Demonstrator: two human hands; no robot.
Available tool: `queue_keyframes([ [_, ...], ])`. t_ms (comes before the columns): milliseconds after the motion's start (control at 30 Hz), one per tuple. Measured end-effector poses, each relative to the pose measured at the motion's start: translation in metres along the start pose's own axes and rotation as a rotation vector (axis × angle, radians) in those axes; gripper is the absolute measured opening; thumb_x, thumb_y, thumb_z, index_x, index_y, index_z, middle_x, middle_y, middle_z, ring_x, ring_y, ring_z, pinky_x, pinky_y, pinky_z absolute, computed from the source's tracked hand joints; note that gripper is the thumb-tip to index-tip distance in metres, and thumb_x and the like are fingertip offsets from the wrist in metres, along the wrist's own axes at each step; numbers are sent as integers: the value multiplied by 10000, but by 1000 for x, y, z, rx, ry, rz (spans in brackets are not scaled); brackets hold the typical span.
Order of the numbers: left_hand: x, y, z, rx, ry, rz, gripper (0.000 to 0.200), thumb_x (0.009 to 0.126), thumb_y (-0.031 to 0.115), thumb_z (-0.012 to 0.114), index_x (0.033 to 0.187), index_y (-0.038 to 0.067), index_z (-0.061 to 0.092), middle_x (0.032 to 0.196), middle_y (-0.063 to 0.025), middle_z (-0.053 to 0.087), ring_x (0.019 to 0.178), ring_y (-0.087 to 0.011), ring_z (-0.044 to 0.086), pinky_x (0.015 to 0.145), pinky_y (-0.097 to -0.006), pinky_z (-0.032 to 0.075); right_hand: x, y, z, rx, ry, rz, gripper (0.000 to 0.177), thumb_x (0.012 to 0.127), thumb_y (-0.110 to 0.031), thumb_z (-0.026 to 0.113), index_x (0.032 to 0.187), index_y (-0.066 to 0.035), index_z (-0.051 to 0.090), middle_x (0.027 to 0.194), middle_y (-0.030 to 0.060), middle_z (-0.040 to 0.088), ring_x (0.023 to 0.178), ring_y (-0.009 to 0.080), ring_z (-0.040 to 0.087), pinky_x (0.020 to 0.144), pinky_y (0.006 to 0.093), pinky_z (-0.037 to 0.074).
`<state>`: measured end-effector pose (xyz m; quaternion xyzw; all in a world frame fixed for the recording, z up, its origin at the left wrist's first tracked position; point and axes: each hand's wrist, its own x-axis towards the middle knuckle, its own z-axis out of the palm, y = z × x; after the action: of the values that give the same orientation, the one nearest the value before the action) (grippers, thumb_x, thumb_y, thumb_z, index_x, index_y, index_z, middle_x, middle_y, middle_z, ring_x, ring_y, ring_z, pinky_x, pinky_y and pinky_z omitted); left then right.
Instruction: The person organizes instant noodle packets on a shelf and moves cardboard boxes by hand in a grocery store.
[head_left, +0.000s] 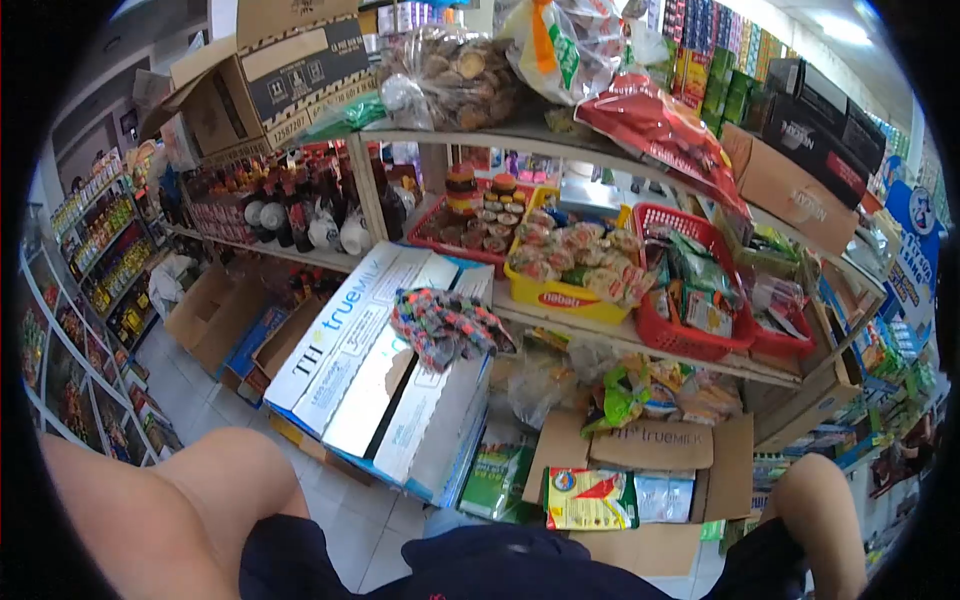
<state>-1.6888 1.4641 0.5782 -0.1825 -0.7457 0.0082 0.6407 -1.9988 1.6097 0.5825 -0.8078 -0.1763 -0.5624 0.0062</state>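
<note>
Neither of my hands is in the frame. A bent bare limb, seemingly my left arm [230,475], shows at the lower left, and another, seemingly my right arm [820,510], at the lower right; both come out of dark clothing [520,570]. Before me stands a white and blue milk carton [345,350] with a crumpled patterned cloth [450,325] on top. To its right, on the floor, sits an open cardboard box [730,460] holding a yellow, red and green packet [590,498] and a pale packet [664,497].
A shelf holds a yellow basket [570,299], a red basket [690,338] of packets, and jars [495,210]. Above lie a bag of round brown pieces [450,75], a red bag [660,130] and cardboard boxes [300,75]. Stocked racks [100,240] line the left side, beyond the tiled floor [190,385].
</note>
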Motion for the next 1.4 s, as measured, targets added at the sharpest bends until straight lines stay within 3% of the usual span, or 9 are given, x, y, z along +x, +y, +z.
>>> queue_keyframes([
  [367,8,20,-29,48,-13,56,537,782,396,491,1140,-4,460,1126,-177,475,1063,-310,428,924,-414,317,-26,-17,2,30,75,-322,430,775,-156,530,1204,-134,529,989,164,600,745,248,620,637,306,517],
  [600,-88,-24,-10,390,-93,-357,588,770,418,500,1164,-14,444,1166,-198,466,1105,-331,423,956,-432,313,-240,190,33,-502,390,1371,230,750,-210,604,877,-18,605,870,55,585,833,143,545,743,268,421],
  [667,-167,-40,0,639,-323,-786,407,731,60,528,1135,24,488,1142,-125,486,1120,-234,421,986,-341,285,-298,240,63,-667,240,1297,426,738,-292,641,1077,-54,540,1107,137,480,1058,269,461,867,339,389],
  [733,-245,-37,14,473,-318,-1188,459,738,199,600,1144,23,479,1148,-144,492,1112,-282,420,966,-377,292,-300,263,89,-937,19,1270,651,698,-450,642,1215,-97,464,1218,190,406,1131,361,378,969,482,265],
  [867,-260,-9,31,418,-686,-1165,495,771,303,575,1164,20,477,1179,-154,481,1133,-305,418,962,-383,305,-324,296,100,-914,-316,1314,538,642,-405,664,1075,-104,562,1091,134,534,1054,316,467,941,530,265],
  [1033,-261,-4,34,542,-807,-1194,535,770,396,560,1161,38,489,1163,-166,505,1115,-319,444,938,-399,329,-324,282,80,-683,-23,1295,259,621,-112,623,860,-29,565,862,129,581,818,280,563,785,388,414],
  [1100,-263,-4,35,573,-820,-1181,528,772,396,555,1157,40,497,1147,-169,515,1111,-321,446,933,-401,332,-323,259,75,-543,485,1212,238,645,-43,582,879,-15,548,829,115,559,820,225,564,740,304,433],
  [1200,-263,-3,37,629,-852,-1175,512,776,394,546,1149,44,515,1121,-177,530,1106,-323,450,923,-403,336,-315,215,80,-437,852,1175,469,668,0,543,1126,-14,442,1095,92,499,1009,213,491,900,308,365],
  [1400,-262,-3,37,632,-899,-1190,510,783,404,529,1151,51,531,1084,-177,555,1104,-337,447,921,-403,335,-361,162,179,-253,602,1351,642,687,8,527,1300,5,336,1315,163,388,1219,247,374,1006,344,285],
])
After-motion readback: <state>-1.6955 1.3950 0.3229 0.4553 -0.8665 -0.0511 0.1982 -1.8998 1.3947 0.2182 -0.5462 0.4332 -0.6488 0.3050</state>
